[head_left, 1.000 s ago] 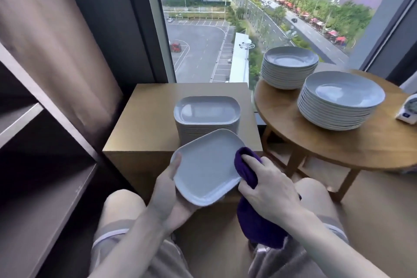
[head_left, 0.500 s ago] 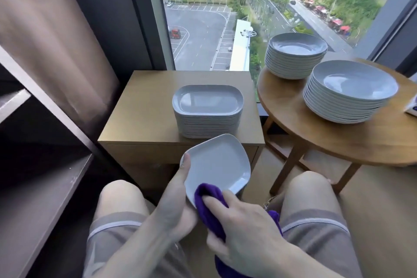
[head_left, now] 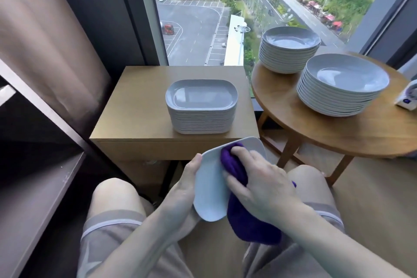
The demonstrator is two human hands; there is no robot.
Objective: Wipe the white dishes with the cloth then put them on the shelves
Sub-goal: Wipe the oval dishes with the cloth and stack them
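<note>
Head view: the left hand (head_left: 185,189) grips a white dish (head_left: 209,189) by its near edge, thumb on the rim, holding it tilted over the lap. The right hand (head_left: 259,185), fingers curled round a bunched purple cloth (head_left: 250,225), presses it on the dish's upper face. Beyond both hands a stack of dishes (head_left: 201,106) waits on the bench (head_left: 135,106); the shelves (head_left: 45,187) stand left of the left hand. Hard wiping pressure far from that one-edge grip could lever the dish loose and drop it.
</note>
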